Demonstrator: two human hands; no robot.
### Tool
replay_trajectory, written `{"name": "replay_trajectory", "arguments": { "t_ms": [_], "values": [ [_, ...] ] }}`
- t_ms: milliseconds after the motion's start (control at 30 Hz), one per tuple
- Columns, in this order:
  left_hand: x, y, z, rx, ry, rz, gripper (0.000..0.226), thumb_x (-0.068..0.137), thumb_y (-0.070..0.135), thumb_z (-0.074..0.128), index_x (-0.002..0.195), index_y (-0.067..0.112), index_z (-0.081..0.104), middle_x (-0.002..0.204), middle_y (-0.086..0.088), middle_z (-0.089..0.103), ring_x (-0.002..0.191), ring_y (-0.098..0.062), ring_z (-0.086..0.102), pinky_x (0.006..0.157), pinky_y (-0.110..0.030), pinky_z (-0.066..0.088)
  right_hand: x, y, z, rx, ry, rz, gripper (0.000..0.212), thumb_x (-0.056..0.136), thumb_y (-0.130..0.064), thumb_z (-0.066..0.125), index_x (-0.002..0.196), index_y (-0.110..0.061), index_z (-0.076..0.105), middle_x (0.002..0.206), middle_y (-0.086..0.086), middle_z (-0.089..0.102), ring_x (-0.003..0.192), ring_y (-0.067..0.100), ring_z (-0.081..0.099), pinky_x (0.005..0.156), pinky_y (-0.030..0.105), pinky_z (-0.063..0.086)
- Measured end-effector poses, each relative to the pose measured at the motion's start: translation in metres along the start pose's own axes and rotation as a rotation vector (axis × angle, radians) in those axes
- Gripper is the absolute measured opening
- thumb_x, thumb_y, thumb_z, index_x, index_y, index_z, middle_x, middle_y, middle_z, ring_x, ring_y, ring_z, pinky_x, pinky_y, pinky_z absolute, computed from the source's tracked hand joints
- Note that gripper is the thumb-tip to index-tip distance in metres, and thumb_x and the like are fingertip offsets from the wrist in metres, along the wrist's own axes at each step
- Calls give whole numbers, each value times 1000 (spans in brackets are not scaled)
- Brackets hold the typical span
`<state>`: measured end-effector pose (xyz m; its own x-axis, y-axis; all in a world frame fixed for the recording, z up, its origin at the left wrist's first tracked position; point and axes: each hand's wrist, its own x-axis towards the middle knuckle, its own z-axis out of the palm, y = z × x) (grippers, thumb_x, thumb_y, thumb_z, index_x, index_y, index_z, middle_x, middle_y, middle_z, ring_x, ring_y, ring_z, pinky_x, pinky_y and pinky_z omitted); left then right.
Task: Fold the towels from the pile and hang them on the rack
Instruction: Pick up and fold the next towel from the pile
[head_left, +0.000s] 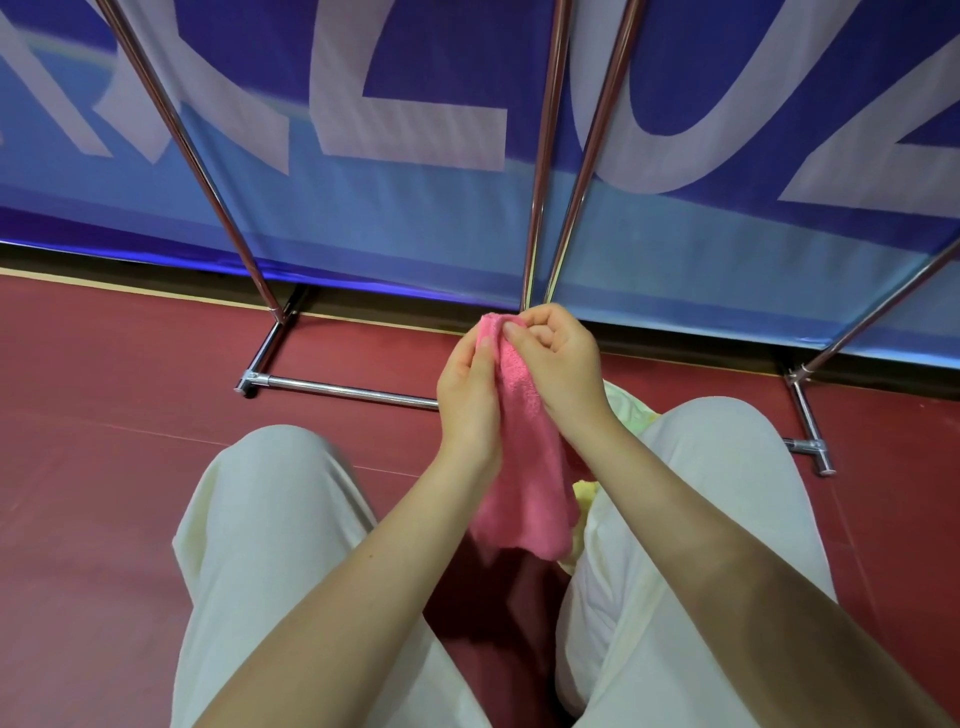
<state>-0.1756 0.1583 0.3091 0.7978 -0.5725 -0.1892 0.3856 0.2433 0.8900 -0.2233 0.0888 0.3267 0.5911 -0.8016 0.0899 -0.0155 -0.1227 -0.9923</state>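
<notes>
At frame centre the left hand (467, 395) and right hand (558, 358) both pinch the top edge of the pink towel (524, 467) (soft, light, limp by its droop), best gripped at its corners.

My hands (470, 395) (558, 358) meeting on a towel (524, 483) above my knees, rack (337, 387) on the floor (104, 467) ahead, banner (415, 218) behind it

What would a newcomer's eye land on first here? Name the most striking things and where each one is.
The pink towel at centre, hanging down between the knees, its top edge pinched by the left hand and right hand. Behind it, the chrome rack stands on the red floor, its poles rising in front of a blue banner with big pale letters. Yellow-green cloth peeks out by the right knee.
</notes>
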Motion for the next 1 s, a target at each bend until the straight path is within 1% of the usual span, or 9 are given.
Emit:
{"name": "replay_trajectory", "arguments": {
  "t_ms": [100,200,333,400,500,633,733,833,1000],
  "values": [
    [1,3,1,-48,1,-15,28,96,27,53,107,7,68,107,-11,70,104,-26,65,96,-40,47,4,0,2,-55,3,-12,14,89,-10,65,80,-15,55,66,-2,59,55,-5,53,57,9,39],
    [1,4,2,-51,-11,-35,25,97,26,53,100,9,70,89,-4,68,87,-13,62,86,-34,48,8,0,2,-64,6,42,14,88,-12,66,79,-15,55,67,-3,59,56,-5,52,57,10,40],
    [-3,-2,-1,-40,-40,-21,37,98,27,56,119,-3,62,87,-35,46,69,-1,57,71,-19,46,9,0,-2,-33,-18,123,12,89,-15,66,81,-13,57,69,-1,61,61,4,56,60,16,45],
    [-4,-2,-3,-35,-61,-17,33,98,23,56,119,-1,63,72,-20,59,74,-6,63,70,-19,50,8,0,-3,-12,-47,152,12,90,-14,65,80,-14,57,68,-2,60,61,5,56,60,19,45],
    [-3,0,-7,-29,-58,-23,24,99,19,53,113,8,69,103,-12,71,95,-17,66,80,-25,52,6,2,-4,21,-106,162,13,90,-12,63,79,-16,56,66,-3,58,61,8,54,58,21,41],
    [0,5,-14,-77,-14,-31,30,101,14,45,116,-3,64,102,-19,67,91,-20,63,79,-27,52,3,5,-1,84,-202,156,10,90,-5,61,87,-14,58,75,3,58,71,12,53,66,23,41],
    [-3,10,-17,-62,1,-31,29,101,14,46,113,-6,63,83,-8,67,71,-11,62,64,-20,51,1,2,-1,72,-254,126,8,90,-4,61,89,-11,58,73,3,58,70,11,53,66,20,43],
    [-4,16,-20,14,28,9,19,99,14,52,95,6,69,66,7,64,62,-4,57,63,-20,46,1,1,-4,12,-297,85,12,87,-5,65,86,-13,57,75,5,58,71,12,53,68,23,44],
    [-2,28,-27,232,21,148,18,96,16,57,91,20,73,78,12,69,66,3,56,62,-11,42,-1,11,-11,-143,-310,-76,25,81,-4,71,76,-21,54,63,-14,51,59,0,44,61,17,38]
  ]
}}
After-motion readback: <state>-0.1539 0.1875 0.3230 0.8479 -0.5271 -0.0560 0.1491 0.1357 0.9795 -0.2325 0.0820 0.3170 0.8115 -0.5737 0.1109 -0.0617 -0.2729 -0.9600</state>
